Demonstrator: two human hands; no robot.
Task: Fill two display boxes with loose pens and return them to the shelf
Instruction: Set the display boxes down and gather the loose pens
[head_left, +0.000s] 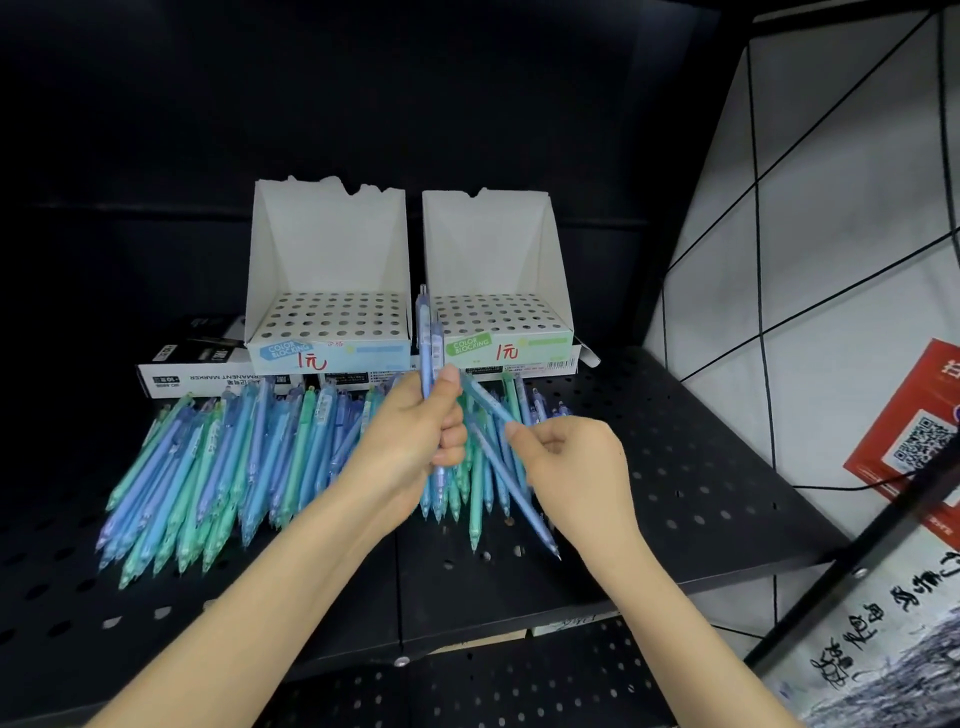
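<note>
Gripping upright pens, left hand; right hand fingers pinch 1 slanted pen.

The shelf looks like black perforated metal with a matt finish. On it, the loose pens have frosted, semi-translucent plastic barrels in blue and green, softly sheened. The two display boxes are white card, matt inside, with torn, rough top edges and printed, slightly glossy fronts. At 9 o'clock from them, a marker carton shows smooth printed card. At 3 o'clock, a glossy red poster.
</note>
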